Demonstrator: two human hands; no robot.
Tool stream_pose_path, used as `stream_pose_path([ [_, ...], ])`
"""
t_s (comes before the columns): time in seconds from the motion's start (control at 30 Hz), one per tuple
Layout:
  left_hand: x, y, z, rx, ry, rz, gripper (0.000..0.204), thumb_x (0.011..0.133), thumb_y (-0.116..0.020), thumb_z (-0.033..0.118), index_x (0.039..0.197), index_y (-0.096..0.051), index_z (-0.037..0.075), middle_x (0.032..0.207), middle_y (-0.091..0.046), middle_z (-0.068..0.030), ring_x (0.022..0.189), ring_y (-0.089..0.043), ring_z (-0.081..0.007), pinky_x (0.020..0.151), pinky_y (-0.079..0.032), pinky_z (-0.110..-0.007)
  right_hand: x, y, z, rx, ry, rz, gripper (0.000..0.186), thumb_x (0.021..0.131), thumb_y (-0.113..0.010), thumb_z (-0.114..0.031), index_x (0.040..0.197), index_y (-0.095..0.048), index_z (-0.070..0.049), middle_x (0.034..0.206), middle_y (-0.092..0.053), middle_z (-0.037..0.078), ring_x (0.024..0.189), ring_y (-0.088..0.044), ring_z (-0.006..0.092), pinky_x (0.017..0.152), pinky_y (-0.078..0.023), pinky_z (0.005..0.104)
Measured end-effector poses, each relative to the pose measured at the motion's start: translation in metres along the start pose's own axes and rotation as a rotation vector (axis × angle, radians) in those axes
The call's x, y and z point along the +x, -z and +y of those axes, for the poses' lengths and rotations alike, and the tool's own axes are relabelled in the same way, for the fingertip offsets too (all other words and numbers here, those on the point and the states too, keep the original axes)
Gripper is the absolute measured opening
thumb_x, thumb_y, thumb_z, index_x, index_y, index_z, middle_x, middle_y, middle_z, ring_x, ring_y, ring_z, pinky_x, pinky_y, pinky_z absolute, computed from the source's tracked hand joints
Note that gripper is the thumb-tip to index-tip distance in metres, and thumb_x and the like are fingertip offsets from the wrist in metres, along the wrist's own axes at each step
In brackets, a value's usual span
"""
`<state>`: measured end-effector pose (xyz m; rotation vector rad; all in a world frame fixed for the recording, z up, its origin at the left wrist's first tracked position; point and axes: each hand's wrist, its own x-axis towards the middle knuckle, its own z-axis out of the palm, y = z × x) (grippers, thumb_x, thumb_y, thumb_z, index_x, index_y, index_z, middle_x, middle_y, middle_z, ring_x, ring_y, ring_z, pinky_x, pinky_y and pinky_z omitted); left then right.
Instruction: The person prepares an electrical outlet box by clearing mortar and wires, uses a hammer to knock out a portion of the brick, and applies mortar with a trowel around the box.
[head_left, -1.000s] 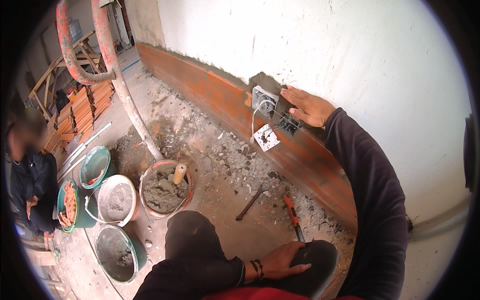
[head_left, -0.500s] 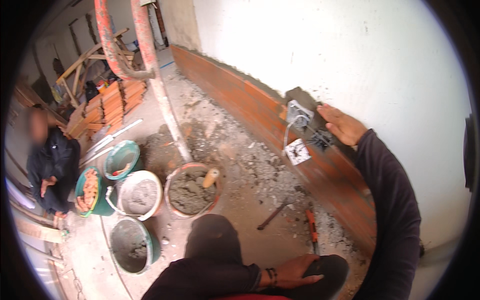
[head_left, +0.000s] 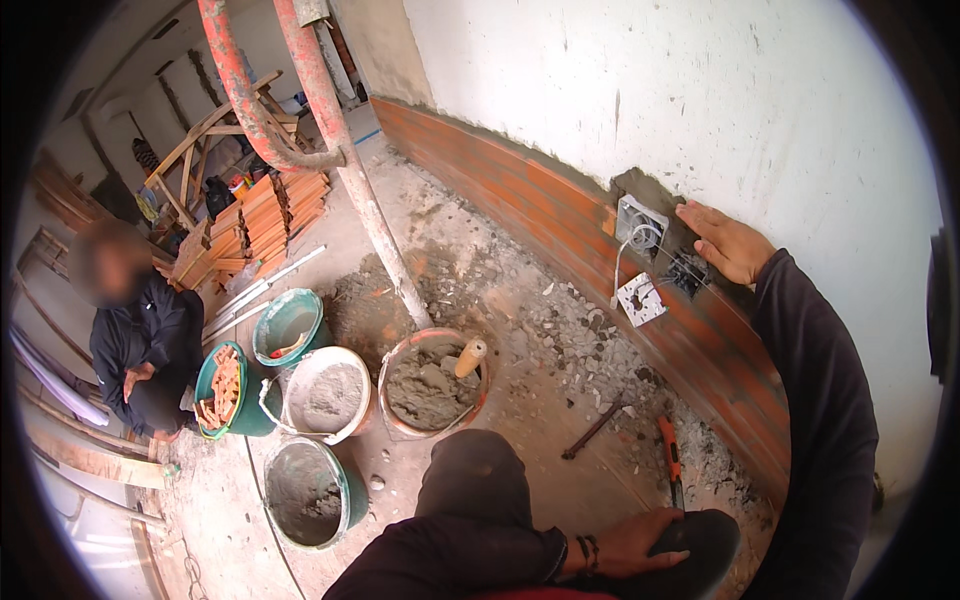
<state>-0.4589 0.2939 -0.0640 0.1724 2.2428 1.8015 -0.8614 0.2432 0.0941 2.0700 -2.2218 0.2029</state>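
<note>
My right hand (head_left: 735, 245) lies with its fingers stretched out against the white wall, at the edge of a patch of grey mortar (head_left: 640, 186). Just left of its fingertips is a wall socket box (head_left: 640, 225) set in that patch. From it a white cable runs down to a loose white cover plate (head_left: 642, 300), in front of the brick-patterned strip. A second dark box opening (head_left: 686, 274) with wires sits below my right hand. My left hand (head_left: 630, 545), with dark bracelets at the wrist, rests spread over my right knee (head_left: 705, 555), holding nothing.
An orange-handled tool (head_left: 670, 450) and a dark metal bar (head_left: 592, 430) lie on the rubble-strewn floor. Several buckets stand left, one with mortar (head_left: 430, 395) and a wooden handle (head_left: 470, 357). A red-white metal frame (head_left: 385, 240) rises behind. Another person (head_left: 150, 340) crouches far left.
The whole view has shifted, so everything sits further right in the picture, and it is sharper. My right hand stays on the wall and my left on the knee.
</note>
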Motion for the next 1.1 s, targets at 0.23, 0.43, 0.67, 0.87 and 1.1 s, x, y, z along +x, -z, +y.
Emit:
stream_pose_path([
  [0.23, 0.006, -0.004, -0.007, 0.002, -0.014, 0.012, 0.078, 0.095, -0.059, 0.053, 0.145, -0.035, -0.002, 0.139, -0.047, -0.0269, 0.129, -0.05, -0.0411, 0.111, -0.039, -0.047, 0.003, 0.003, 0.001, 0.035, -0.053, 0.013, 0.05, 0.102, -0.047, -0.022, 0.148, -0.044, -0.001, 0.153, -0.045, 0.021, 0.147, -0.035, 0.0347, 0.121, -0.03, 0.0407],
  [0.43, 0.001, -0.009, 0.004, 0.02, -0.135, 0.112, 0.066, 0.094, -0.062, 0.053, 0.129, -0.051, -0.001, 0.122, -0.058, -0.0253, 0.11, -0.059, -0.0392, 0.095, -0.046, -0.047, 0.011, 0.004, -0.008, 0.124, -0.096, 0.15, 0.047, 0.102, -0.049, -0.02, 0.143, -0.049, 0.001, 0.146, -0.052, 0.024, 0.14, -0.045, 0.0392, 0.117, -0.035, 0.0435],
  [0.67, 0.009, -0.028, -0.009, 0.015, -0.287, 0.205, 0.071, 0.092, -0.064, 0.058, 0.129, -0.053, -0.001, 0.117, -0.061, -0.0254, 0.105, -0.062, -0.0399, 0.09, -0.05, -0.048, 0.021, -0.011, -0.156, 0.51, -0.066, 0.512, 0.031, 0.095, -0.059, -0.008, 0.123, -0.066, 0.001, 0.119, -0.069, 0.023, 0.112, -0.066, 0.037, 0.099, -0.05, 0.042],
  [0.87, 0.007, -0.035, -0.001, 0.027, -0.333, 0.258, 0.074, 0.093, -0.062, 0.059, 0.135, -0.051, -0.001, 0.122, -0.061, -0.0267, 0.11, -0.062, -0.0409, 0.096, -0.049, -0.049, -0.006, -0.072, -0.28, 0.766, 0.334, 0.128, 0.022, 0.09, -0.066, -0.009, 0.111, -0.07, -0.004, 0.102, -0.072, 0.02, 0.093, -0.071, 0.0361, 0.081, -0.056, 0.0406],
  [1.1, -0.039, -0.053, 0.004, 0.071, -0.125, 0.12, 0.079, 0.093, -0.063, 0.057, 0.144, -0.044, 0.0, 0.136, -0.058, -0.0237, 0.12, -0.06, -0.0403, 0.104, -0.047, -0.048, -0.021, -0.08, -0.295, 1.094, 0.294, -0.071, 0.023, 0.093, -0.066, -0.013, 0.114, -0.069, -0.004, 0.107, -0.072, 0.018, 0.097, -0.07, 0.0364, 0.083, -0.056, 0.0405],
])
